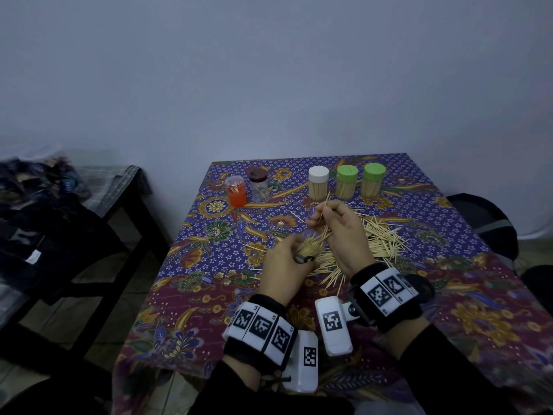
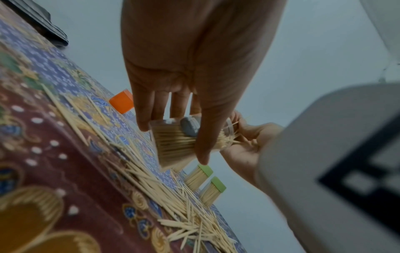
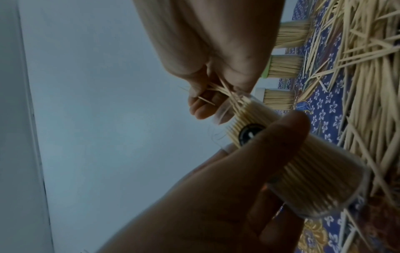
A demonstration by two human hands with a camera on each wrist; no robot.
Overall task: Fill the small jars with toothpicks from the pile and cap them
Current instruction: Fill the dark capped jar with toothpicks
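The left hand is closest, and its fingers curl round a small clear jar. The jar is tipped on its side above the counter, mouth toward the other hand, and it looks almost full of toothpicks. Next to it, the right hand pinches a few toothpicks between thumb and fingertips, right at the jar's mouth. Under and to the right of both hands lies the loose pile on the flowery cloth.

At the back, from left to right, stand an orange jar, a clear jar with a dark lid, a white-capped jar and two green-capped jars, all three packed full.

The jar seems light and smooth, so it could slip; holding it round the middle looks safest. The toothpicks are thin, stiff and pointy, and likely snap if squeezed hard. I think a few at a time, held near the middle, will slide in best.
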